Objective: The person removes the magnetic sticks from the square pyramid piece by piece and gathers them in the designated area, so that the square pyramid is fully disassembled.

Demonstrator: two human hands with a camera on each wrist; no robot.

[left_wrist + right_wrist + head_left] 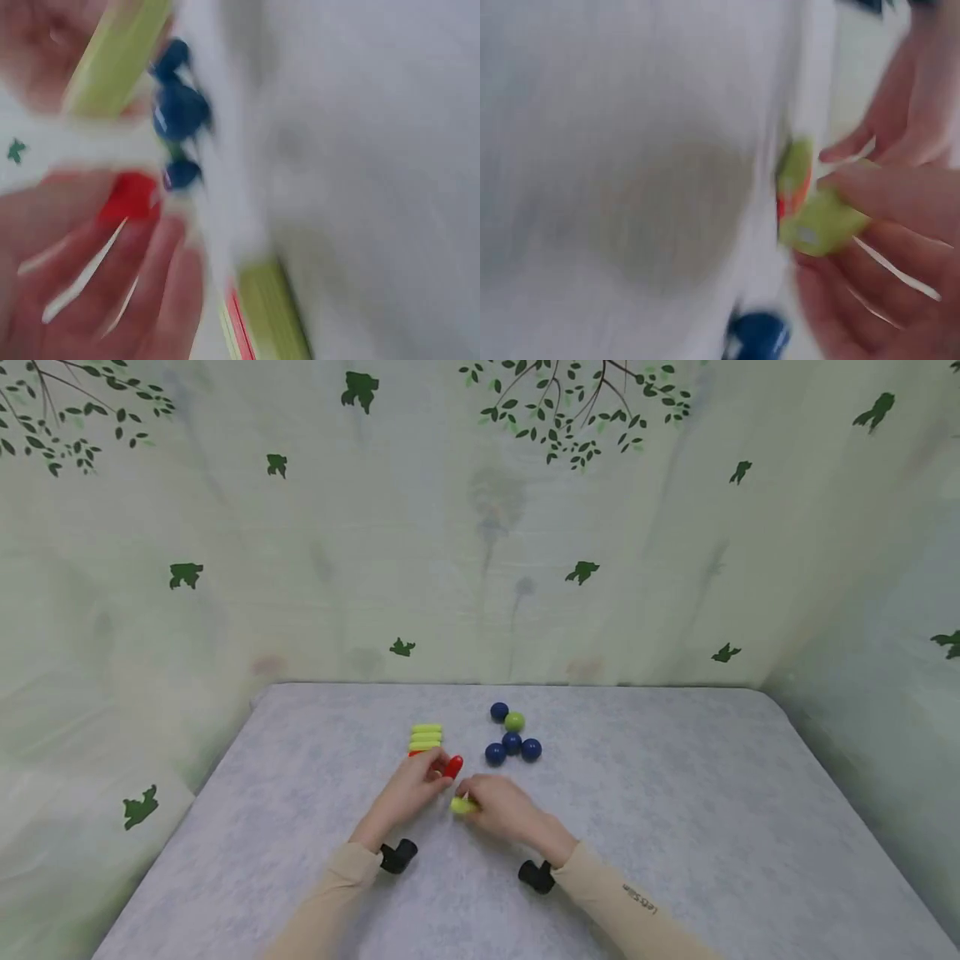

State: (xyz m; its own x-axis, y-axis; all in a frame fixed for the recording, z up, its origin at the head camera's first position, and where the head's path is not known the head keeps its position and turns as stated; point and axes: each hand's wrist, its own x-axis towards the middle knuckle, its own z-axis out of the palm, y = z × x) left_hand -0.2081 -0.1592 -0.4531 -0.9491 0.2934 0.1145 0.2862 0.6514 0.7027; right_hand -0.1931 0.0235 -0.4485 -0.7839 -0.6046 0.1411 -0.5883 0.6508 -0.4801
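Observation:
Near the middle of the table, my left hand (412, 785) pinches a short red rod with a rounded end (453, 767) between thumb and fingers. Close on its right, my right hand (504, 807) holds a yellow-green rod (464, 806) in its fingertips, seen blurred in the right wrist view. Beyond the left hand, several yellow-green rods (426, 736) lie side by side in a row. A bit of red (415, 753) shows at the row's near end, mostly hidden by that hand.
Several dark blue balls (495, 754) and one green ball (514, 722) sit grouped beyond the right hand. The grey table (675, 793) ends at the back against a pale curtain (450, 568) with leaf prints.

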